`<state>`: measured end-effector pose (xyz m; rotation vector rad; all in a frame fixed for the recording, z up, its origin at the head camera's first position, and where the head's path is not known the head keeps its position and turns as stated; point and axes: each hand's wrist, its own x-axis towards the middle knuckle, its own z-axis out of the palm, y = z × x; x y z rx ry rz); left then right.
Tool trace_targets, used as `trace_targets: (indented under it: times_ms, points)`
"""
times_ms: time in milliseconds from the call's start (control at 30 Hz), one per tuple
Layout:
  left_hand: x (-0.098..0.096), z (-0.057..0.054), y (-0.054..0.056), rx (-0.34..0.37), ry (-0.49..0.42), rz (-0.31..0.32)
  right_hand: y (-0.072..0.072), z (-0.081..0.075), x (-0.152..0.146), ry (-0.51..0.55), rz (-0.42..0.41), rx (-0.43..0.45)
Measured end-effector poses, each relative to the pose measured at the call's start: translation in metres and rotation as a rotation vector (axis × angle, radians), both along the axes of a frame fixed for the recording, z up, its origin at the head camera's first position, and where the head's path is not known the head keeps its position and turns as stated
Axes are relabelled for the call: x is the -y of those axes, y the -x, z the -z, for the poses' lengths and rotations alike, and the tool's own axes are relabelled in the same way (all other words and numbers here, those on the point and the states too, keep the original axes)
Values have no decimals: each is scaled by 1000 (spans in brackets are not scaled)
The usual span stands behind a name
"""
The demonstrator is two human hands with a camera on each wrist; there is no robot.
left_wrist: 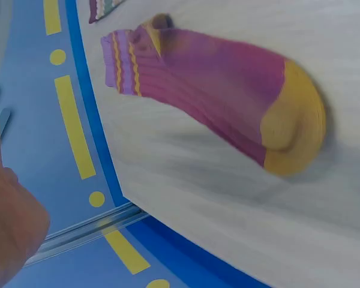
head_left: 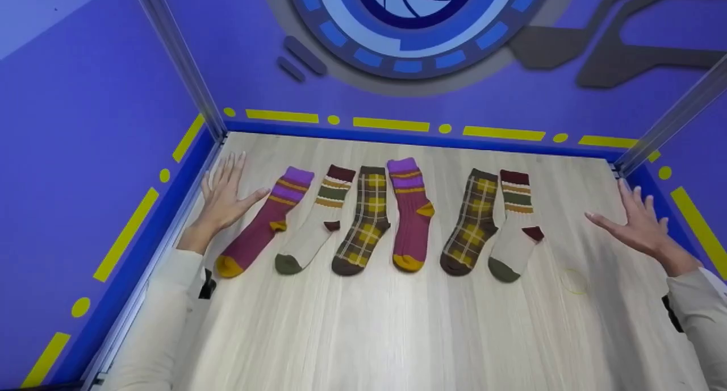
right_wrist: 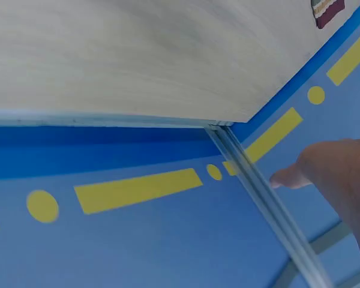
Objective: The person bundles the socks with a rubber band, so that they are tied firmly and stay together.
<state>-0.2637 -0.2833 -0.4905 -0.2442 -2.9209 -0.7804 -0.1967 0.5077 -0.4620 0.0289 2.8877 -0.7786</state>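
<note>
Several socks lie flat in a row across the table. My left hand [head_left: 224, 200], fingers spread and holding nothing, is beside the leftmost one, a maroon sock with purple cuff and mustard toe [head_left: 255, 226], large in the left wrist view. To its right come a cream striped sock [head_left: 312, 226], a brown-and-yellow plaid sock [head_left: 363, 220] and a second maroon sock [head_left: 411, 226]. After a wider gap lie another plaid sock [head_left: 470, 223] and another cream striped sock [head_left: 515, 226]. My right hand [head_left: 639, 223] is spread at the far right, apart from the socks, with nothing in it.
Blue-purple panels with yellow marks enclose the light wooden table [head_left: 363, 328] at the back and both sides. Metal posts [head_left: 187, 67] stand at the back corners. A faint thin yellowish ring [head_left: 575, 281] is on the tabletop near the right.
</note>
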Motion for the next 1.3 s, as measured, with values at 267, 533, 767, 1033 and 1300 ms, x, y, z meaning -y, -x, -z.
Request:
trace_targets:
  times_ms: [267,533,767,1033,1300]
  points:
    - [-7,1,-1,38,-176,17,1,1,-11,216,45,182]
    - [-33,8,4,77,-361,40,5,11,-14,309,96,173]
    - [-64,16,10,123,-426,56,2,20,-13,365,45,208]
    - [-111,25,21,109,-474,146,2,28,-10,357,1,244]
    - [-149,32,21,132,-481,231,0,35,-13,326,-43,223]
